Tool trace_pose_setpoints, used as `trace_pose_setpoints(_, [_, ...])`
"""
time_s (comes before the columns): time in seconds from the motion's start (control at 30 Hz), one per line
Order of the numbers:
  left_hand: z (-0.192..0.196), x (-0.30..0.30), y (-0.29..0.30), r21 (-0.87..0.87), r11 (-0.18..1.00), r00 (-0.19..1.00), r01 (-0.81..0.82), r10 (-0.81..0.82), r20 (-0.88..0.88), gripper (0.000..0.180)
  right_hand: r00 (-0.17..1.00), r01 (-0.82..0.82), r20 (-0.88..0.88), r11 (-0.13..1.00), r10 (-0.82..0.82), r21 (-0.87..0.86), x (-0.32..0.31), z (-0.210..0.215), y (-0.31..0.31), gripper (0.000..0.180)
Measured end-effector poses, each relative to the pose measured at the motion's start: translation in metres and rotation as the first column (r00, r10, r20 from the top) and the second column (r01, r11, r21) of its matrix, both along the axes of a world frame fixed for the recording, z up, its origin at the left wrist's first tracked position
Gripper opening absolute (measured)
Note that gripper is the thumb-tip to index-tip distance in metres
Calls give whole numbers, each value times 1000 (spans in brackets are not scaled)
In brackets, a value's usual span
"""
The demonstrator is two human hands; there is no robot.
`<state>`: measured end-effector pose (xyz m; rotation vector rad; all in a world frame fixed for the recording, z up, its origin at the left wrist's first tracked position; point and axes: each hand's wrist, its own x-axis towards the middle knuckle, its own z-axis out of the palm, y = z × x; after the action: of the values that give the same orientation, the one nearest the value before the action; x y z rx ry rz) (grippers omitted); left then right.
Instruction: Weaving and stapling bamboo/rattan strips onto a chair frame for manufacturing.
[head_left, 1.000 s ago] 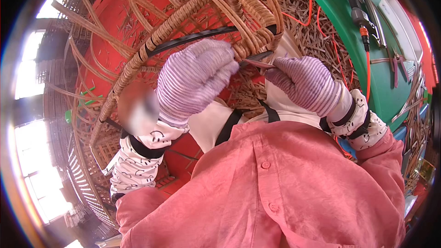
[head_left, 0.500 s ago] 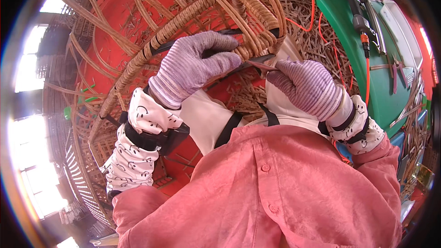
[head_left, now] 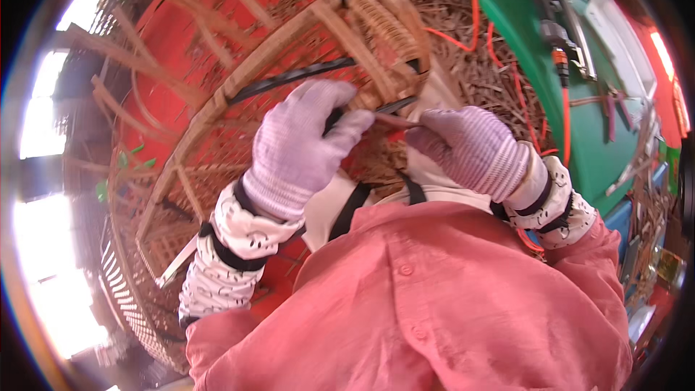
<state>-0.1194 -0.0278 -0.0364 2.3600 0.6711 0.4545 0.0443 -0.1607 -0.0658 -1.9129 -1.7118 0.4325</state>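
Observation:
My left hand [head_left: 300, 148], in a purple and white striped glove, has its thumb and fingertips curled together at one end of a short brown wicker strip [head_left: 393, 122]. My right hand [head_left: 474, 148], gloved alike, pinches the strip's other end, so it spans the gap between them. Just beyond both hands is a curved wicker-wrapped frame [head_left: 235, 80] with a bare black bar [head_left: 289, 78] along its inner side. A tightly wound section [head_left: 384, 25] stands at its far corner. The left fingertips are partly hidden and blurred.
Long loose strips [head_left: 130, 54] stick out of the frame on the left. A green table [head_left: 594, 152] at the right holds a power tool [head_left: 557, 36] with an orange cord, a white tray [head_left: 619, 43] and pliers [head_left: 614, 112]. Cut strips [head_left: 463, 65] litter the red floor.
My left hand has come away from the frame toward me, uncovering more of the black bar. The right hand has shifted slightly left and nearer, and the strip now spans both hands.

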Motion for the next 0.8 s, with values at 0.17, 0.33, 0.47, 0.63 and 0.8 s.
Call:
trace_pose_setpoints(0.17, [-7, -7, -1, 133, 987, 995, -94, 90, 38, 26, 965, 244, 105, 969, -240, -35, 60, -2, -34, 27])
trace_pose_setpoints(0.33, [-9, -18, 8, -59, 990, 992, -125, 125, -1, 24, 558, 814, 471, 562, -684, -147, 163, -24, -129, 43])
trace_pose_setpoints(0.47, [2, -10, 5, -102, 984, 975, -149, 129, -179, 24, 426, 903, 725, 298, -541, -309, 210, -36, -149, 43])
trace_pose_setpoints(0.63, [3, -6, -2, 229, 973, 994, -38, 60, -87, 27, 515, 751, 601, 660, -611, 27, 251, -16, -79, 55])
trace_pose_setpoints(0.8, [1, -9, 7, 214, 977, 985, -19, 56, -166, 35, 655, 706, 519, 689, -549, -162, 296, -33, 24, 75])
